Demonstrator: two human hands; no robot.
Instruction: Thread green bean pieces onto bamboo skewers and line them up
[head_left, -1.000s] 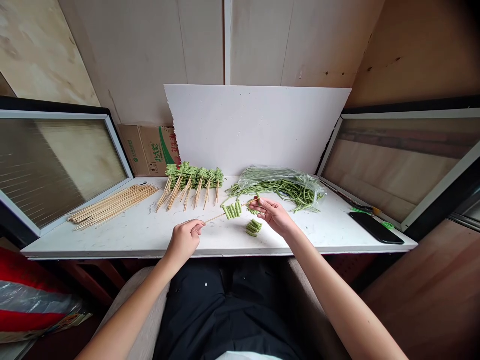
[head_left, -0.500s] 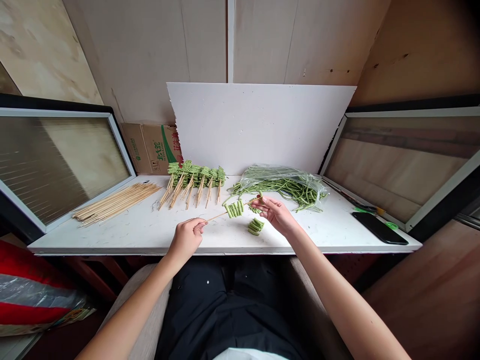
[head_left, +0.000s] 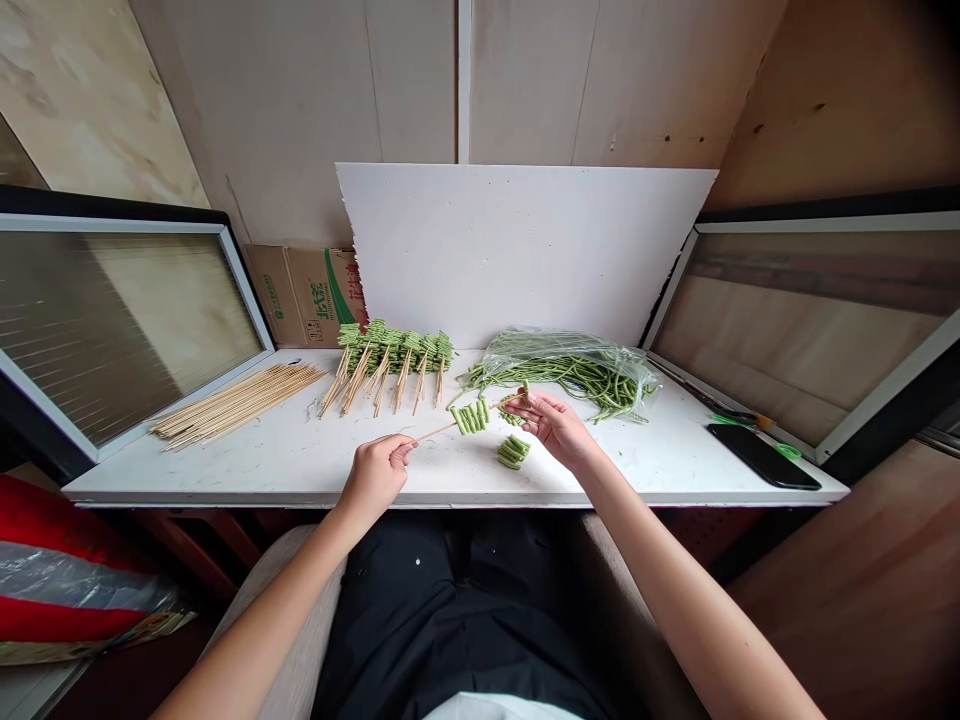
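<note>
My left hand [head_left: 379, 472] pinches the near end of a thin wooden skewer [head_left: 435, 432]. Several short green bean pieces [head_left: 471, 416] sit side by side on that skewer, past its middle. At the skewer's far end, my right hand [head_left: 553, 425] has its fingers closed on another green bean piece [head_left: 526, 392]. Below the right fingers, a small bundle of cut beans [head_left: 513, 452] lies on the white table [head_left: 450, 480]. More cut pieces show partly behind the right fingers.
Loose skewers [head_left: 240, 402] lie at the left. Behind them, bean-laden skewers [head_left: 394, 350] are piled near a cardboard box [head_left: 304, 295]. A plastic bag of long beans [head_left: 570, 365] lies at the back right, a black phone [head_left: 763, 457] at the right edge.
The whole view has shifted very slightly. Both hands keep nearly the same pose around the skewer, and the bean pieces on it look unchanged.
</note>
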